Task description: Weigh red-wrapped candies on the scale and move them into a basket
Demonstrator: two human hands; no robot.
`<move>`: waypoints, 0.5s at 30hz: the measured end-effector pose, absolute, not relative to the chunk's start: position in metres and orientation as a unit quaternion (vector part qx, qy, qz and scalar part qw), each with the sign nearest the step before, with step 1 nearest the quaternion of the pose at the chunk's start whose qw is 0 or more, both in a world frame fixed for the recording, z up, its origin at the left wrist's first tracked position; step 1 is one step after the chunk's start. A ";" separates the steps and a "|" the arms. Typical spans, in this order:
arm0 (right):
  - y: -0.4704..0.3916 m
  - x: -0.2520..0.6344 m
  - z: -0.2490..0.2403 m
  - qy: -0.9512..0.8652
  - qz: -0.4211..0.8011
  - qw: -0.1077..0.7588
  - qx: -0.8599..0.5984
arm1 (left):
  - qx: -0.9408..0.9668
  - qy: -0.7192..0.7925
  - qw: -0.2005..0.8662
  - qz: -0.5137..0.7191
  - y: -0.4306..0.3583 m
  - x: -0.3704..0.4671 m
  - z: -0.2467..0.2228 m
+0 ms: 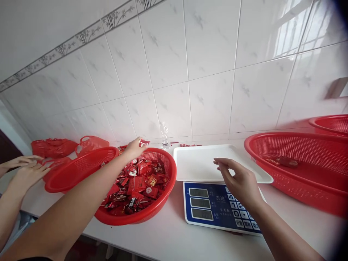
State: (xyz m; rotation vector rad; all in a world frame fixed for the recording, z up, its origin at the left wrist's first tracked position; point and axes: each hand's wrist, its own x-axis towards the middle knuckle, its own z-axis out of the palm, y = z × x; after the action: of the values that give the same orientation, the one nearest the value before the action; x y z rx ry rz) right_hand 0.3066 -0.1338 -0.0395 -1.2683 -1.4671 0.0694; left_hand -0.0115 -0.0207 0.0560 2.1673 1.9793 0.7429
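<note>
My left hand [134, 148] reaches over the far side of a red plastic basket [172, 174] and grips a small red snack packet [144, 143] at its fingertips. Heaped inside that basket are many shiny red wrapped packets [137, 184], some with dark or gold print. My right hand [240, 183] hovers above the near edge of a white weighing tray [201, 163] and the keypad of a blue digital scale [217, 206]. Its thumb and fingers come together in a loose pinch, and nothing shows between them. The scale's displays look blank.
Another person's hands [28, 174] are at the left, by red plastic bags [54, 148] and another red basket [78, 172]. A large red basket [299, 185] with a few packets stands right. A clear bottle [165, 136] stands by the tiled wall [168, 105].
</note>
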 end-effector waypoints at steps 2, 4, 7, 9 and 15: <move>-0.133 0.308 -0.040 -0.624 0.030 0.566 -0.539 | 0.681 0.688 -0.009 0.253 -0.017 -0.042 0.067; -0.132 0.308 -0.040 -0.626 0.031 0.563 -0.538 | 0.641 0.728 -0.101 0.221 -0.014 -0.077 0.074; -0.133 0.307 -0.039 -0.630 0.032 0.559 -0.538 | 0.604 0.765 -0.110 0.195 -0.014 -0.117 0.075; -0.135 0.306 -0.038 -0.630 0.035 0.559 -0.538 | 0.613 0.762 -0.091 0.186 -0.016 -0.121 0.066; -0.135 0.303 -0.040 -0.638 0.039 0.552 -0.535 | 0.804 0.580 0.106 0.077 -0.034 -0.039 0.002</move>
State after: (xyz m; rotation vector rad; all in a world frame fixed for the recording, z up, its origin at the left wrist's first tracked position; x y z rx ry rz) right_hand 0.3026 -0.1350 -0.0405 -1.2659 -1.5096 0.0925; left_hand -0.0391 -0.0338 0.0021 2.3687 1.7089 0.2272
